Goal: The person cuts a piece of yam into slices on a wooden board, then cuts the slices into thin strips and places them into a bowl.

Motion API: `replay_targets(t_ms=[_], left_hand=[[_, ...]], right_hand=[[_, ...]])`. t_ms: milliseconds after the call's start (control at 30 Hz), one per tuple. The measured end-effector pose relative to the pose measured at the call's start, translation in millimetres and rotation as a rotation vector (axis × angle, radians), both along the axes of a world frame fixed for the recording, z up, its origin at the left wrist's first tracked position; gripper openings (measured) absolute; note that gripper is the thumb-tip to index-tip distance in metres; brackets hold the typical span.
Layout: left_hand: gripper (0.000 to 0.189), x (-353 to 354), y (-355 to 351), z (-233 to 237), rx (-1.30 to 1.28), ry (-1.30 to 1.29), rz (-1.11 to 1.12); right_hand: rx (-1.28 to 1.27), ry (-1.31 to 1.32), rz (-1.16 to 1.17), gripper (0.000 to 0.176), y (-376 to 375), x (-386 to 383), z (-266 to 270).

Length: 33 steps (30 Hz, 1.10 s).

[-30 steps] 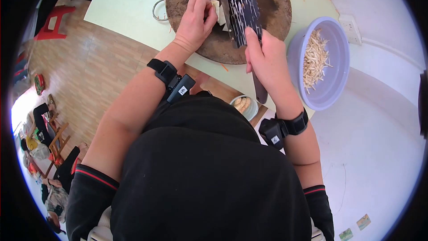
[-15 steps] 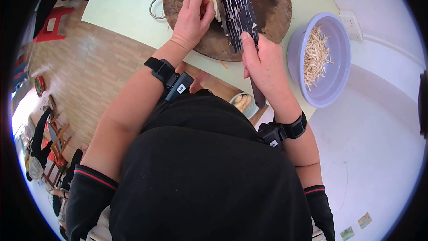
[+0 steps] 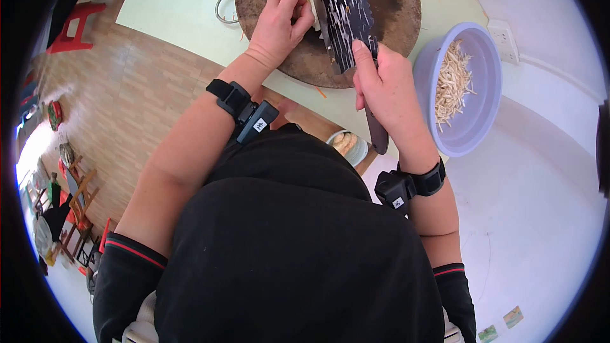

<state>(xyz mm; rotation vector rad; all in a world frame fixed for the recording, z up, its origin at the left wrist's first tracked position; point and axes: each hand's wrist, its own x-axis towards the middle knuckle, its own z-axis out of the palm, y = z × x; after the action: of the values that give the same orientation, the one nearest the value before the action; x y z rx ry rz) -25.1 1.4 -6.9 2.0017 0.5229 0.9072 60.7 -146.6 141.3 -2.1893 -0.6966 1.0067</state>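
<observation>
My left hand [image 3: 281,25] is closed with curled fingertips over a pale vegetable piece [image 3: 311,9] on the round wooden chopping board [image 3: 397,6]. Most of that piece is hidden behind the fingers and the blade. In my right hand [image 3: 387,82] is a dark cleaver [image 3: 346,16], its handle wrapped by the fingers and the thumb lying at the base of the blade. The cutting edge faces left, right beside the vegetable piece and my left fingers. Pale slivers cling to the blade's ridged face.
A lavender basin [image 3: 492,95] with pale vegetable strips [image 3: 452,86] stands right of the board on the light green table [image 3: 184,6]. Below the table edge sits a bowl [image 3: 359,152] with pale, long pieces. A red stool [image 3: 79,28] is on the floor at left; a wall socket [image 3: 504,41] is at right.
My right hand and the cleaver have shifted slightly to the right. My left hand keeps its place on the vegetable piece, and the whole view has moved a little.
</observation>
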Motion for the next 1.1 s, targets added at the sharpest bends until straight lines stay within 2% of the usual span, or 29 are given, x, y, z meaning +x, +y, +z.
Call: replay_targets(t_ms=[200,267,500,567,800,867,1100], left_hand=[[0.011,1,2,3,0.069,-0.017,0.008],[0.018,0,2,4,0.035,0.044,0.013],[0.012,2,2,3,-0.013,0.047,0.003],[0.022,2,3,2,-0.139,0.009,0.019],[0.031,0,4,0,-0.112,0.045,0.021],[0.036,-1,4,-2,-0.251,0.065,-0.012],[0.043,-2,9,-2,-0.223,0.070,-0.070]], right_hand=[[-0.011,-0.004,0.016,0.040,4,7,1],[-0.025,0.024,0.012,0.040,5,10,1],[-0.058,0.057,0.020,0.038,8,20,4],[-0.035,0.080,0.002,0.038,8,20,1],[0.021,0.081,-0.048,0.037,3,11,-4],[0.021,0.071,-0.055,0.037,1,9,-4],[0.050,0.019,-0.056,0.038,-5,5,-7]])
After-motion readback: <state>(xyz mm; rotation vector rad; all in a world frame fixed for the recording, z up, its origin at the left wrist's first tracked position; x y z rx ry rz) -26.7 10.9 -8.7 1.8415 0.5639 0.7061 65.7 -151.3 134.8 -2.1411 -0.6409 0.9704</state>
